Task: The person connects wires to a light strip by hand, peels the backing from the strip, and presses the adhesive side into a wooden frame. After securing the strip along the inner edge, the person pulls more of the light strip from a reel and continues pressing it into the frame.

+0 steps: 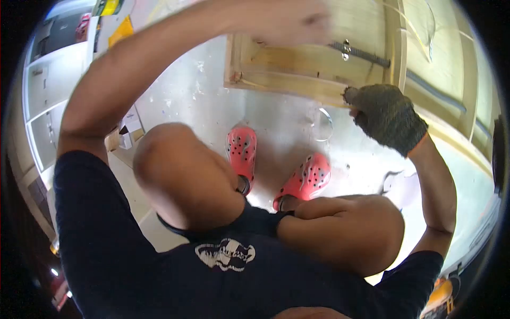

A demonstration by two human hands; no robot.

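A wooden frame with a pale panel inside stands in front of my knees. My left hand, bare and smeared by motion, is over the upper part of this frame; its fingers cannot be made out. My right hand wears a dark knitted glove with an orange cuff. Its fingers are bent round the frame's near rail, thumb and fingertips at the wood. A grey corrugated conduit runs through the frame, with a small shiny metal piece on it.
Red clogs are on my feet on the pale, stained floor. White shelving stands at the left, near a yellow-orange object. A thin wire loop lies by the frame. An orange item is at the lower right.
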